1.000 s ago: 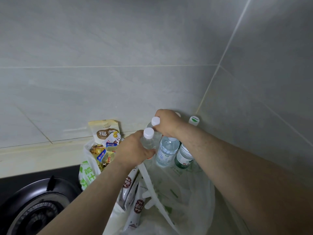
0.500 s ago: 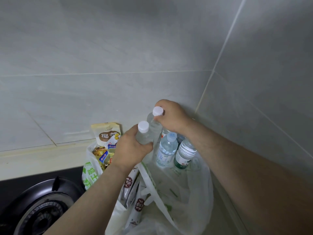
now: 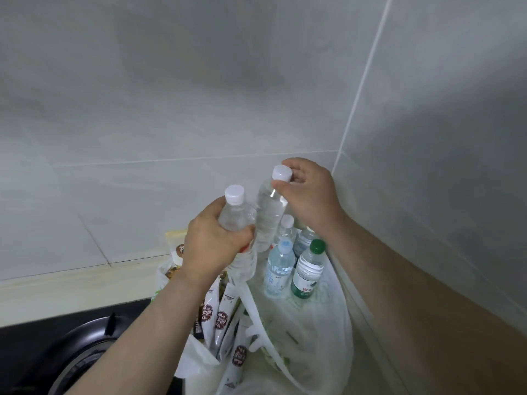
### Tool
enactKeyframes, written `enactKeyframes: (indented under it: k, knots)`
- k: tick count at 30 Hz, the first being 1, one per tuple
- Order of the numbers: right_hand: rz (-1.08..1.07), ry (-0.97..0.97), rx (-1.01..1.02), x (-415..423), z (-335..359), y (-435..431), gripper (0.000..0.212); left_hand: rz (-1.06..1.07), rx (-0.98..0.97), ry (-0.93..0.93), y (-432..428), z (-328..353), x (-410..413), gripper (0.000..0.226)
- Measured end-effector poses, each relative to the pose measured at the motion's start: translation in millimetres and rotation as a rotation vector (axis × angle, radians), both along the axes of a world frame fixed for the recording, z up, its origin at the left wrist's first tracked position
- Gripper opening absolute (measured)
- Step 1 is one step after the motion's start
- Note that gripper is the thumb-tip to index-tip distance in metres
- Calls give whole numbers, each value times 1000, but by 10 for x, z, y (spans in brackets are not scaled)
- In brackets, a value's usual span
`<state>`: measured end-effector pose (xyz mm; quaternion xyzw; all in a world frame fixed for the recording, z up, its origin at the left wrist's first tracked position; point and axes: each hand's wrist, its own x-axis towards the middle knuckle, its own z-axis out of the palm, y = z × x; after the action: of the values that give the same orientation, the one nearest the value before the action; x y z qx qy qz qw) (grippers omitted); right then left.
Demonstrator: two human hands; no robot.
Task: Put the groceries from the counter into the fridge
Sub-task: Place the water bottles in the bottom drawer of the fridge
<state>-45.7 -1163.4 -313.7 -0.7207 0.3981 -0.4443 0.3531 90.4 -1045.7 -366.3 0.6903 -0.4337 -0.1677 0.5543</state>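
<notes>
As you read from the left, the black gas burner lies well below and to the left of your left hand, and a beige snack pouch stands just behind that wrist against the tiled wall. Your left fingers are curled round the shoulder of the first water bottle, a clear, ribbed, thin-walled plastic cylinder with a white screw cap. The cap stands above the fingers and the body hangs below them, long axis close to upright. Beneath that hand, slim white sachets with dark round logos stand bunched in the mouth of the thin, translucent plastic bag. The second water bottle, of the same clear plastic with a white cap, hangs just right of the first and appears to touch it, top tipped right and base left. Your right hand pinches it at the cap alone, thumb and fingertips closed on it, so the whole body hangs below the fingers. Lower, under the right wrist, a blue-labelled bottle and a green-capped bottle stand upright in the bag near the wall corner, with another partly hidden behind. The fridge is out of view, so the carry depends on turning away from this corner. Of the two holds, the right pinch looks the weaker: a smooth cap bearing a full bottle may slip or swing.
</notes>
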Motion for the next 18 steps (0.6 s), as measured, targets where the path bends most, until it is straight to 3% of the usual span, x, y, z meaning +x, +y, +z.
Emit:
enactKeyframes:
  k: [3,11,18]
  knots:
    - [-4,-61,-34,-54,149,124,17,-3,-43,22,112,178,10,31]
    - [-20,-97,-8,-259,590,480,41,-36,-97,7,426,509,49,34]
    - [-1,-76,65,-546,646,932,31,-104,-120,-11,664,577,34,41]
